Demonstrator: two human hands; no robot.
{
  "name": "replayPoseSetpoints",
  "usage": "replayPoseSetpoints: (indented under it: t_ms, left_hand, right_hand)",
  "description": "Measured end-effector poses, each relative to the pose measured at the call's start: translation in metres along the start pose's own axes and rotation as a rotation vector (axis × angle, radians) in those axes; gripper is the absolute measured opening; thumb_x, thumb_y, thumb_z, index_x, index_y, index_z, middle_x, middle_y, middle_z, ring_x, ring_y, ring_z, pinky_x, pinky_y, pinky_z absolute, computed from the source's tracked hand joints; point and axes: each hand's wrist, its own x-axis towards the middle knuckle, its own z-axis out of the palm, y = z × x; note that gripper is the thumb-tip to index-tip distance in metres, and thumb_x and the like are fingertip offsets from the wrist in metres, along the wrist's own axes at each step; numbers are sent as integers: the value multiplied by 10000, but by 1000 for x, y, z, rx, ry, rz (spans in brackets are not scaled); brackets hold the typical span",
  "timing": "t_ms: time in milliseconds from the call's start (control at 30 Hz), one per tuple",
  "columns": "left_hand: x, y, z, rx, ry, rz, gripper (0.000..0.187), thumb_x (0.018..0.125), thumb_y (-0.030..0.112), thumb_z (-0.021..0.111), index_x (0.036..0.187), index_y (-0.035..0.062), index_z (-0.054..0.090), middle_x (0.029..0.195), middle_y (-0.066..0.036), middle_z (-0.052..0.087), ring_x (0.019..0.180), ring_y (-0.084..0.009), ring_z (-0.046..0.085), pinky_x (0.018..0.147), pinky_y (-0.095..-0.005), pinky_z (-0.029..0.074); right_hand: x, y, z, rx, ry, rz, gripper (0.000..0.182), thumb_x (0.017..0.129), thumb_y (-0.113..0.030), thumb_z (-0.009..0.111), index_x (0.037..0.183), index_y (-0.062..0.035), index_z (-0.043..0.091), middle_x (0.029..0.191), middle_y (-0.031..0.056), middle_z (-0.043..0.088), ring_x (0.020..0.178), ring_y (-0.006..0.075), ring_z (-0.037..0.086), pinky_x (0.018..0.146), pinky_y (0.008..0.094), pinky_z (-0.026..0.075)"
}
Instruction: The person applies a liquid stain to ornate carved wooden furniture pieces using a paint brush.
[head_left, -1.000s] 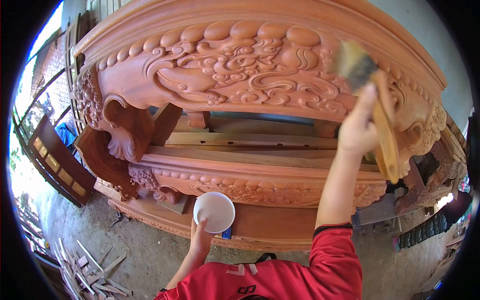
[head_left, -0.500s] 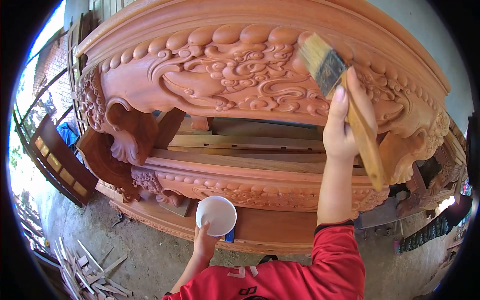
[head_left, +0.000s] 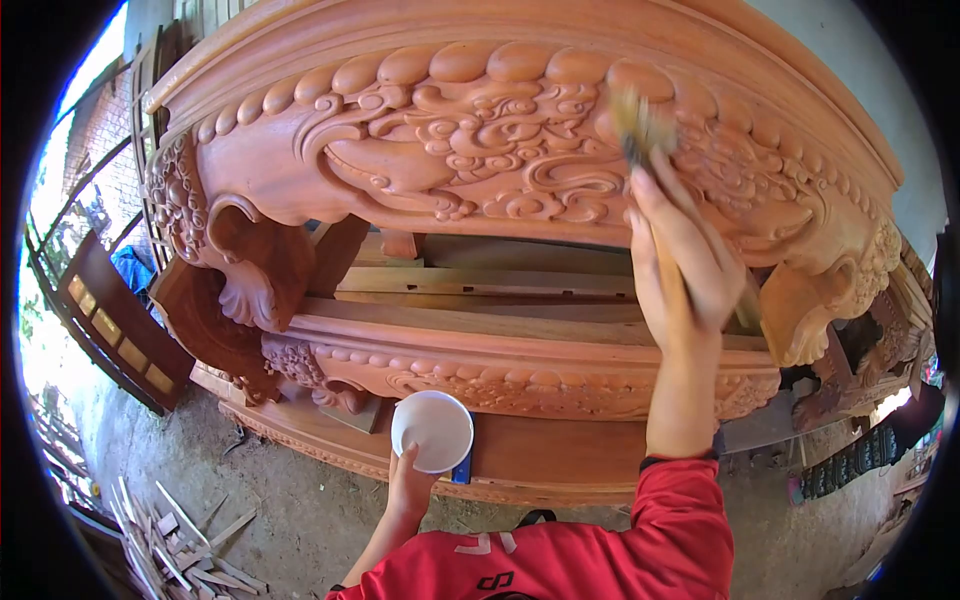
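Note:
My right hand is wrapped round the wooden handle of a wide brush, whose blurred bristles are at the carved front of a reddish wooden piece. Scrolls and a row of rounded beads cover that front. My left hand holds a white round container at its rim, with pale content inside. It is in front of a lower wooden board. Something blue shows just beside the container.
A second carved piece lies below the first, with planks between them. Wood scraps are heaped on the floor at lower left. A dark curved panel leans at left. Carved parts stand at right.
The brush has swung more upright and its bristles have moved slightly down along the carving. My right hand has turned and lowered a little. My left hand and the container are nearly unchanged.

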Motion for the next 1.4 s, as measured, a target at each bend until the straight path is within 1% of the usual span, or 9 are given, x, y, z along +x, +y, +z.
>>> replayPoseSetpoints:
  t_ms: [100, 367, 600, 833, 967, 1167, 1267, 1367, 1400]
  left_hand:
    - [0, 0, 2, 36, 11, 18, 504, 860, 301, 469, 1312, 169, 290, 1250, -84, 420, 1136, -263, 448, 848, -430, 409]
    - [3, -11, -3, -44, 28, 2, 521, 856, 205, 512, 1309, 101, 277, 1257, -109, 383, 1167, -281, 408, 884, -471, 414]
    - [-2, 22, -77, -3, -78, -100, 600, 841, 162, 534, 1354, 67, 238, 1305, -116, 361, 1206, -242, 371, 958, -400, 356]
    - [20, 94, -154, 190, -224, -58, 697, 790, 172, 589, 1360, 31, 214, 1314, -125, 351, 1225, -240, 340, 1015, -397, 274]
    - [38, 113, -178, 132, -252, -89, 685, 797, 170, 587, 1357, 32, 218, 1309, -126, 354, 1221, -240, 343, 1006, -394, 287]
    - [44, 139, -171, 171, -330, -170, 677, 805, 188, 590, 1351, 29, 223, 1301, -126, 358, 1219, -242, 342, 993, -399, 307]
    - [42, 148, -168, 225, -378, -115, 708, 795, 213, 608, 1351, 16, 217, 1302, -132, 355, 1223, -247, 336, 998, -400, 302]
    - [35, 148, -172, 276, -421, -38, 754, 776, 240, 633, 1352, 3, 207, 1310, -140, 347, 1235, -252, 323, 1010, -398, 283]
    - [32, 148, -176, 311, -442, -4, 779, 766, 251, 645, 1354, -3, 202, 1315, -143, 342, 1241, -253, 314, 1016, -397, 273]
  right_hand:
    - [4, -7, -36, 177, -178, 177, 287, 721, 38, 642, 1006, 6, 636, 992, 180, 633, 748, 197, 642, 674, 277, 502]
    - [15, 0, -12, -292, 352, 324, 224, 850, -75, 567, 1017, 69, 605, 935, 150, 649, 786, 170, 621, 681, 288, 486]
    - [5, -85, 88, 224, 10, -81, 389, 589, -13, 694, 972, -76, 666, 1001, 173, 624, 690, 217, 644, 592, 276, 518]
    - [41, -137, 131, 536, 103, 245, 244, 805, -15, 585, 1044, 31, 600, 1005, 143, 632, 867, 185, 622, 766, 277, 493]
    - [36, -107, 107, -15, 363, 445, 254, 869, -117, 543, 1059, 45, 586, 1093, 168, 592, 1017, 230, 564, 879, 314, 434]
    - [33, -101, 93, -543, 207, 361, 238, 852, -83, 546, 1073, -14, 604, 1078, 121, 614, 972, 218, 599, 849, 305, 456]
    - [31, -140, 139, -349, 115, 125, 343, 787, -35, 612, 1121, -112, 601, 1102, 178, 588, 941, 216, 611, 740, 287, 500]
    - [23, -208, 173, 314, -256, 333, 417, 726, -51, 635, 1136, -116, 591, 1140, 225, 546, 800, 277, 633, 656, 300, 511]
    - [31, -218, 173, 356, -378, 86, 452, 698, -65, 641, 1145, -97, 580, 1140, 220, 547, 822, 296, 628, 678, 295, 511]
